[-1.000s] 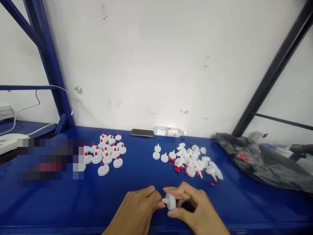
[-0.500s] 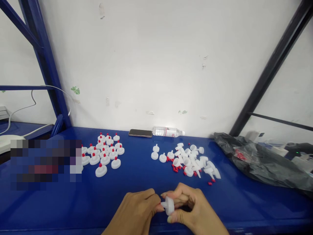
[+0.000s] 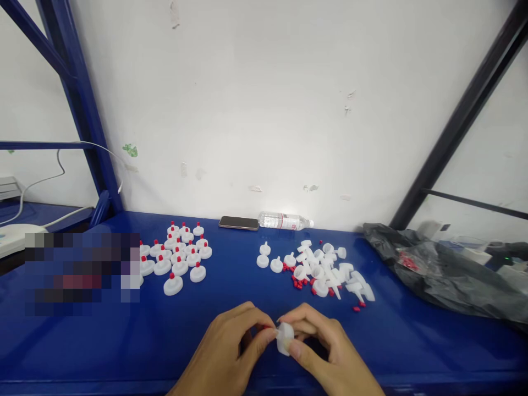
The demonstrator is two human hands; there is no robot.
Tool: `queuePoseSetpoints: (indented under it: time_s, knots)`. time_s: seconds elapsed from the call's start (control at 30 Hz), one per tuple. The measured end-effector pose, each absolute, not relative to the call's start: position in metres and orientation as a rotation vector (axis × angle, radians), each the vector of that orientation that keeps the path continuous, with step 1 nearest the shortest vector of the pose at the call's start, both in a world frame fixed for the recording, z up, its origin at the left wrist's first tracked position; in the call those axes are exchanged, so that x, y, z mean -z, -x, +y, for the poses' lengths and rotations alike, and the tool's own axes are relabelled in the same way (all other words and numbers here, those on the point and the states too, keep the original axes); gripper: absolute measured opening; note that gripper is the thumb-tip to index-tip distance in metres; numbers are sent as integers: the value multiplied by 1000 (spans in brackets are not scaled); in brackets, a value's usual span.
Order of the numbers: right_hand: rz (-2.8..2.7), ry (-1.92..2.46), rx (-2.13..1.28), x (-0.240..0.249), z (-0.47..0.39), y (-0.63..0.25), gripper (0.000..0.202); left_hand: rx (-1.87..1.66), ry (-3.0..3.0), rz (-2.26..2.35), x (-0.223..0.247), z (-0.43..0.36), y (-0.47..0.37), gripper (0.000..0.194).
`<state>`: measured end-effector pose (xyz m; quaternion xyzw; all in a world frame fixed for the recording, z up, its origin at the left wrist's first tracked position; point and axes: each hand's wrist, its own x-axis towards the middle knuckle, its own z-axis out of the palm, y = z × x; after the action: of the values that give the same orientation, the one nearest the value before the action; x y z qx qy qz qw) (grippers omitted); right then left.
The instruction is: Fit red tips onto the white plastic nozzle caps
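Observation:
Near the table's front edge, my right hand (image 3: 330, 346) grips a white nozzle cap (image 3: 285, 339) by its round base, with the spout turned left. The thumb and index finger of my left hand (image 3: 235, 344) pinch a small red tip (image 3: 266, 328) at the end of that spout. Beyond my hands to the right lies a loose pile of white nozzle caps (image 3: 317, 271) with small red tips (image 3: 297, 283) scattered among them. Several white caps with red tips on top (image 3: 173, 285) stand upright at the left.
A dark phone (image 3: 238, 223) and a clear bottle (image 3: 284, 221) lie along the wall at the back of the blue table (image 3: 231, 280). A black plastic bag (image 3: 445, 286) rests at the right. Something blurred out covers the left side.
My left fingers have shifted slightly, and the red tip now shows between them. The white cap has moved up a little, and my right thumb now lies across its base.

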<state>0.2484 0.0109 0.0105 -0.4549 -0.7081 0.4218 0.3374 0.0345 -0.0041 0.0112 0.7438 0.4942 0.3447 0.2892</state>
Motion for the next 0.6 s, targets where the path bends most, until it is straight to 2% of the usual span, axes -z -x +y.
queuePoseSetpoints:
  time_s: [0.2,0.4,0.6]
  knots:
    - [-1855,1257,-1057,-2,11,-249,41,-929,-1957,1324,-9,-3,-34,25]
    - [-1934,1215,-999,-3,10,-249,29,-923,-1964,1328,-7,-4,-35,17]
    - [-1960,1170,-1005,-11,11,-245,27,-999,-1878,1328,-12,-4,-36,20]
